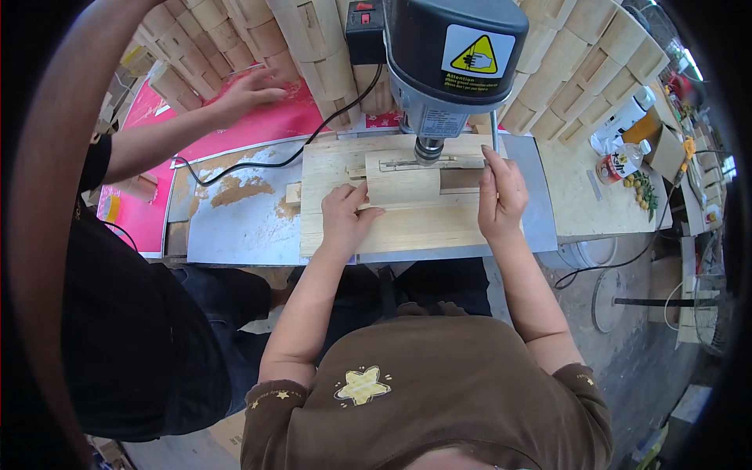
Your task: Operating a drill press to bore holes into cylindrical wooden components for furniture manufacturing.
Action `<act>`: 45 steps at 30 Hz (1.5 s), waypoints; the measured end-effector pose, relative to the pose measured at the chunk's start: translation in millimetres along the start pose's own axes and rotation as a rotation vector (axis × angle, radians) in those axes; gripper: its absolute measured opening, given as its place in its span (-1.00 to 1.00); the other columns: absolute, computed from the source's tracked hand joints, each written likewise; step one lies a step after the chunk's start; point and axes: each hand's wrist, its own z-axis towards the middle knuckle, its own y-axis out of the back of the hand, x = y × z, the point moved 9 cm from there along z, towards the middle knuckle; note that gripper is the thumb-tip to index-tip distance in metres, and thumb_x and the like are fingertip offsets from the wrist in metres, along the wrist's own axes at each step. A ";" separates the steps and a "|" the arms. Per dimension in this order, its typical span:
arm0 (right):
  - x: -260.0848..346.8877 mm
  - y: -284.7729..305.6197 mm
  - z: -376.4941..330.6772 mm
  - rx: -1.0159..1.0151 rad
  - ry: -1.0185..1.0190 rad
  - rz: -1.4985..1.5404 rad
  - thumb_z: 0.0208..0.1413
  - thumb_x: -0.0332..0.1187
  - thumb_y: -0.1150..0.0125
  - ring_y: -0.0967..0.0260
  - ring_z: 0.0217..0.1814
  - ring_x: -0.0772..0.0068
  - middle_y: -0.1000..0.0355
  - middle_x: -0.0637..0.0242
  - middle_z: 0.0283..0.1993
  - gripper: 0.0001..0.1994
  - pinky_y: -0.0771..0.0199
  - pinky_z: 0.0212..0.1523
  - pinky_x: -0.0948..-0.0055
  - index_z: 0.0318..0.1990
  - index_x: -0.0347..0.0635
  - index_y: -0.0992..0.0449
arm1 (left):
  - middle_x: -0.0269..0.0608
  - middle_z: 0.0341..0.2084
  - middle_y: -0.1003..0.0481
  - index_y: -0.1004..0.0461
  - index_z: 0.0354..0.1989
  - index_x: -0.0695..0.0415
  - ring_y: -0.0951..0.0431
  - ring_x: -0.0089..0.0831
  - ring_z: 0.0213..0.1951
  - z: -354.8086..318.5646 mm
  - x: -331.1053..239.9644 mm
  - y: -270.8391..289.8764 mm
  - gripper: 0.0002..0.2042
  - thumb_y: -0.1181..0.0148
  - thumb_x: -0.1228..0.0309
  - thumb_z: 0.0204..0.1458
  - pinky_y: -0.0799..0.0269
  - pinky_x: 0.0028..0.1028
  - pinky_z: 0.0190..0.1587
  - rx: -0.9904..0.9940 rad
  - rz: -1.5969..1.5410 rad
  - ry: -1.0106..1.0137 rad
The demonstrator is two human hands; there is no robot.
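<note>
A dark drill press (458, 47) stands over the bench, its chuck (429, 149) above a pale wooden block (403, 186). The block has a rounded face and a narrow slot near its far edge. It lies against wooden strips on a flat wooden board (423, 235). My left hand (346, 218) grips the block's left end, thumb on the near side. My right hand (505, 200) is closed around the lower end of the press's thin metal lever (495, 129), right of the block. Whether the drill bit touches the wood is hard to make out.
Stacks of similar wooden blocks (317, 55) rise behind the press on both sides. At left, a co-worker's hand (251, 94) reaches over a pink sheet (270, 117). A black cable (274, 164) crosses the sawdust-strewn bench. A plastic bottle (623, 160) stands at right.
</note>
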 end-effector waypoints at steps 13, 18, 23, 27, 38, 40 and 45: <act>31.7 34.8 139.6 -0.007 -0.038 -0.053 0.12 -0.32 -0.06 -0.21 -0.48 0.63 -0.27 0.37 -0.60 -0.78 -0.21 -0.43 0.59 -0.37 -0.34 -0.45 | -0.32 -0.51 -0.40 -0.50 -0.13 0.13 -0.38 -0.35 -0.32 -4.8 -1.8 -15.3 -0.50 -0.39 0.32 -0.38 -0.10 -0.29 -0.15 0.061 0.072 0.041; -35.3 -19.7 183.5 0.262 -0.583 0.042 0.11 -0.29 0.04 -0.34 -0.39 0.43 -0.43 0.15 -0.49 -0.70 -0.33 -0.30 0.48 -0.39 -0.41 -0.48 | -0.34 -0.46 -0.38 -0.49 -0.09 0.06 -0.36 -0.35 -0.25 0.3 -15.4 -35.0 -0.50 -0.36 0.25 -0.32 -0.06 -0.26 -0.11 0.050 0.154 0.038; -3.7 23.1 175.4 0.162 -0.177 -0.051 0.13 -0.26 -0.01 -0.21 -0.47 0.57 -0.29 0.29 -0.58 -0.72 -0.23 -0.40 0.56 -0.42 -0.35 -0.42 | -0.29 -0.41 -0.38 -0.47 -0.08 0.05 -0.36 -0.28 -0.23 5.5 -19.8 -37.0 -0.49 -0.36 0.23 -0.31 -0.06 -0.20 -0.07 0.054 0.144 0.004; 36.9 33.3 129.8 0.102 -0.086 -0.060 0.04 -0.45 -0.08 -0.14 -0.68 0.30 -0.13 0.15 -0.70 -0.82 -0.16 -0.60 0.42 -0.56 -0.29 -0.33 | -0.27 -0.39 -0.38 -0.47 -0.07 0.05 -0.36 -0.25 -0.21 0.0 -12.3 -34.8 -0.49 -0.35 0.21 -0.31 -0.06 -0.18 -0.07 0.051 0.197 -0.014; 29.3 27.4 18.4 -0.047 0.099 0.051 -0.12 -0.58 -0.06 -0.22 -0.57 0.23 -0.30 0.24 -0.58 -0.87 -0.18 -0.49 0.33 -0.37 -0.30 -0.48 | -0.31 -0.41 -0.39 -0.49 -0.08 0.05 -0.36 -0.31 -0.25 -6.0 -22.1 -35.5 -0.50 -0.35 0.21 -0.30 -0.05 -0.23 -0.11 0.088 0.162 0.013; 15.6 13.9 4.5 -0.056 0.092 0.072 -0.15 -0.58 -0.07 -0.22 -0.53 0.21 -0.33 0.22 -0.54 -0.86 -0.21 -0.42 0.29 -0.36 -0.29 -0.48 | -0.29 -0.39 -0.40 -0.49 -0.08 0.06 -0.37 -0.30 -0.23 -5.1 -21.3 -36.5 -0.50 -0.35 0.21 -0.30 -0.05 -0.22 -0.09 0.107 0.163 0.036; -1.5 2.4 -5.6 -0.069 0.096 0.083 -0.12 -0.58 -0.08 -0.22 -0.50 0.22 -0.33 0.22 -0.51 -0.86 -0.19 -0.41 0.32 -0.34 -0.29 -0.46 | -0.25 -0.42 -0.39 -0.49 -0.13 0.05 -0.37 -0.25 -0.22 -6.6 -16.9 -38.9 -0.54 -0.35 0.23 -0.30 -0.06 -0.19 -0.09 0.023 0.167 -0.017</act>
